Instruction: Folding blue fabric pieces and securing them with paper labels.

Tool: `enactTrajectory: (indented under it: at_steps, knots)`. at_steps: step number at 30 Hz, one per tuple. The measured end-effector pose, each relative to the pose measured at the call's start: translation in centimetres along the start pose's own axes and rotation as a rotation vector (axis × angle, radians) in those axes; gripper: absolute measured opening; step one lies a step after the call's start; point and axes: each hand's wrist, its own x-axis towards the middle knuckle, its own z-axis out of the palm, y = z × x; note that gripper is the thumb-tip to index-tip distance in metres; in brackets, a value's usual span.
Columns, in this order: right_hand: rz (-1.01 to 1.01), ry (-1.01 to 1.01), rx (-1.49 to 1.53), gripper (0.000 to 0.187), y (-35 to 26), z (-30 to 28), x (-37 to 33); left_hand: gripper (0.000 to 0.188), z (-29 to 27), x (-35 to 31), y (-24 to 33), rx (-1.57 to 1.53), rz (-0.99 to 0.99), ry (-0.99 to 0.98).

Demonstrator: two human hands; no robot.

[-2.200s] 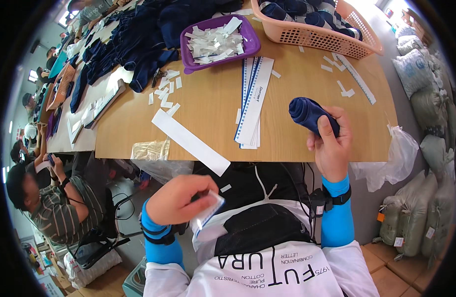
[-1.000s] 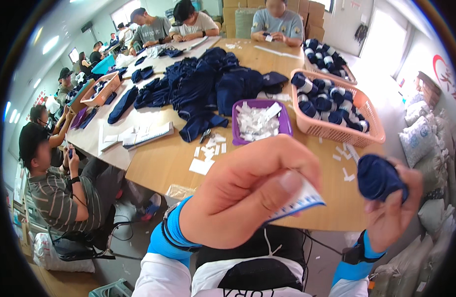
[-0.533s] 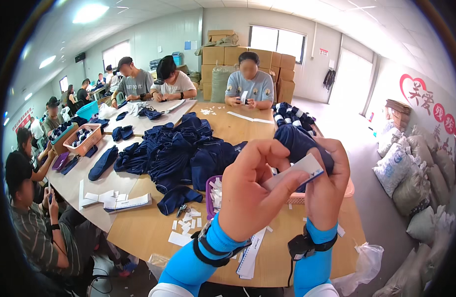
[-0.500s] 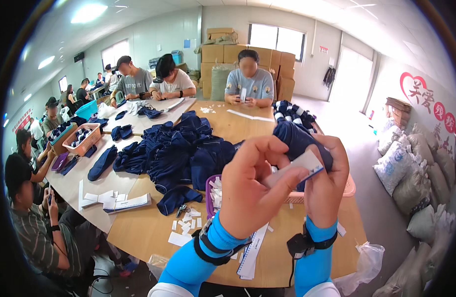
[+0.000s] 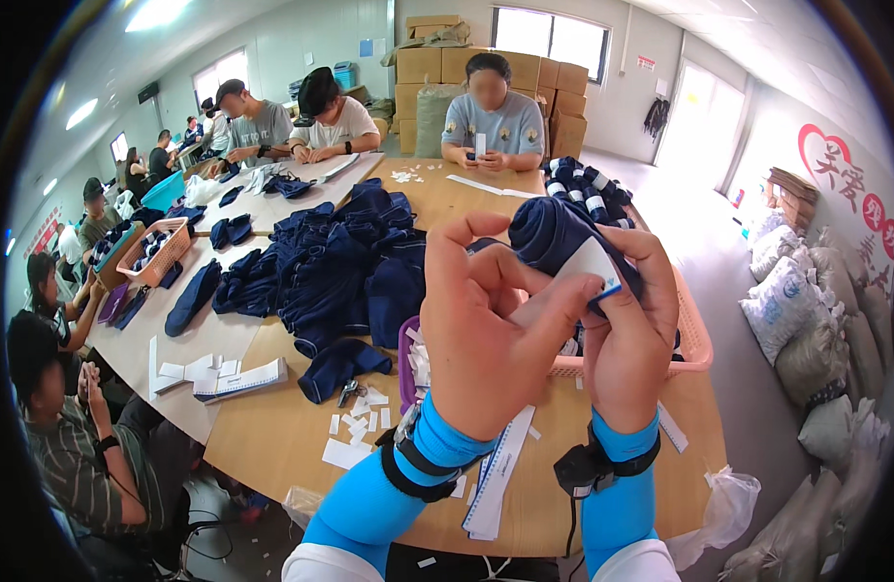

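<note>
A rolled navy cloth (image 5: 550, 231) is held up above the table, its coiled end showing. Around its near side bends a white paper strip (image 5: 587, 264) with a blue edge. My left hand (image 5: 491, 335) is closed on the strip, its thumb pressing the paper against the roll. My right hand (image 5: 633, 339) wraps the roll from the right, its thumb close to the strip's blue end. Behind the hands stands a pink basket (image 5: 696, 339), partly hidden. A purple basket (image 5: 408, 373) with small white paper pieces is half covered by my left hand.
A heap of loose navy cloth (image 5: 321, 257) covers the table's middle. Paper strips (image 5: 500, 475) and scraps (image 5: 355, 427) lie near me. Banded navy rolls (image 5: 588, 189) are piled at the back right. Several people work around the tables. Sacks (image 5: 806, 320) line the right wall.
Both hands have shifted slightly left with the cloth roll, which is now tipped so its coiled end shows. The paper strip lies closer against it. The whole view has turned a little.
</note>
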Motion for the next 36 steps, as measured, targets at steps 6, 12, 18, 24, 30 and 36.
enactTrajectory:
  at_steps: [6, 12, 18, 24, 30, 36]
  knots:
    - [0.05, -0.007, 0.083, 0.019, -0.8, 0.4, -0.1, 0.064, 0.3, 0.2, -0.2, -0.117, -0.047, 0.016]
    - [-0.114, -0.088, -0.181, 0.022, -0.3, -0.3, -0.3, 0.065, -0.5, 0.0, 0.4, -0.006, -0.062, -0.019]
    - [-0.019, 0.099, -0.112, 0.024, -1.2, -1.9, 0.9, 0.061, -0.9, -0.6, 2.6, 0.43, 0.171, -0.103]
    - [-0.123, 0.179, -0.19, 0.029, -2.8, -3.8, 1.5, 0.081, -1.2, -2.3, 4.2, -0.027, -0.301, -0.811]
    - [-0.141, -0.159, -0.238, 0.033, -5.3, -1.6, -1.2, 0.075, -2.0, -0.7, -1.1, -0.696, -1.008, -0.704]
    - [-0.462, -0.54, -0.621, 0.035, -5.6, -1.7, 0.5, 0.025, -2.9, 1.0, 1.1, -0.499, -0.749, -0.365]
